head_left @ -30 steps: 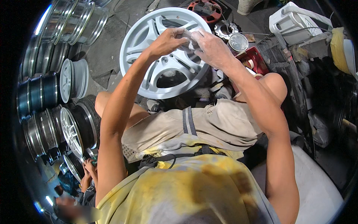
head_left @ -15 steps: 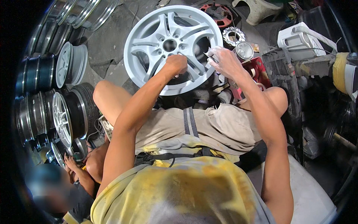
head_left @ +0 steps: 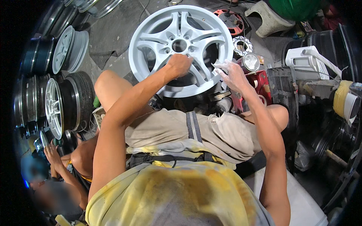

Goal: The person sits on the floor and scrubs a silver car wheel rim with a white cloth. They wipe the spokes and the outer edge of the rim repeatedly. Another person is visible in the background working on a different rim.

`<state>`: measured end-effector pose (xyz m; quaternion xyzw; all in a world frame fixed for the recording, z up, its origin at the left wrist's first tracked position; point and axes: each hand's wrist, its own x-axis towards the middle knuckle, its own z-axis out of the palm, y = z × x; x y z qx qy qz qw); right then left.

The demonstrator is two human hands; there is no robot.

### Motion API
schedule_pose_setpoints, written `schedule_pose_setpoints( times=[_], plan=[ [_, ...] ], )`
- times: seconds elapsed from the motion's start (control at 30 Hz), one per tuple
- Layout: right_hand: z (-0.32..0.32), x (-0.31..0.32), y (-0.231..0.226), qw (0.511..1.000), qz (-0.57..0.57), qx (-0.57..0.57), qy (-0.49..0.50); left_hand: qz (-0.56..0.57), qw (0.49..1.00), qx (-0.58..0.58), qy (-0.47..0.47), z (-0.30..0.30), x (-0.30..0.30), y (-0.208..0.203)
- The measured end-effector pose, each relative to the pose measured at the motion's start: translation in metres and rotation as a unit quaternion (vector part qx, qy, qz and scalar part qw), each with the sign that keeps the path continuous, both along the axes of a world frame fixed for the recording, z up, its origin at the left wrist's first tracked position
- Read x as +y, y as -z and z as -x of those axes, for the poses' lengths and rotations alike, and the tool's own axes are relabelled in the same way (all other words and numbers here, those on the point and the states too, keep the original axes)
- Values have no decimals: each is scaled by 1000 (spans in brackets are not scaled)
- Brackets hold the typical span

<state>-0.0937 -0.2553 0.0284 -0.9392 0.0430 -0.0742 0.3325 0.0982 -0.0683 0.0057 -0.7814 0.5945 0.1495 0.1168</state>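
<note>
While the person sits with both knees apart, one pale grey alloy wheel [head_left: 181, 49] stands face-up ahead of the knees, on the concrete floor [head_left: 109, 41]; its face shows five paired spokes around one centre bore. At the person's left, a row of dark and silver rims [head_left: 56, 101] stands on edge; at least four are countable, and the rest blur toward the picture's rim. One white plastic frame [head_left: 307, 62] sits at the right, and one red box [head_left: 260, 84] lies just beside the wheel's right edge, with one round tin [head_left: 250, 62] on top. The left hand [head_left: 180, 64] rests on a lower spoke, fingers curled into a loose fist; what it holds cannot be told. The right hand [head_left: 232, 73] pinches one small white wad [head_left: 222, 66] near the wheel's right rim. One other person's hand [head_left: 51, 152] shows at lower left.
</note>
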Motion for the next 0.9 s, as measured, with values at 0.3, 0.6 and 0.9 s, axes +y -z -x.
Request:
schedule_pose_setpoints(
  times=[0.3, 0.6, 0.9],
  plan=[
    [-53, 42, 15, 999, 26, 10, -18, 87, 938, 263, -210, -116, 46, -76],
    [-88, 64, 33, 976, 209, 53, -34, 156, 925, 233, -258, -125, 79, -131],
    [-88, 64, 33, 974, 198, 83, -76, 211, 926, 166, -267, -148, 107, -126]
  ],
)
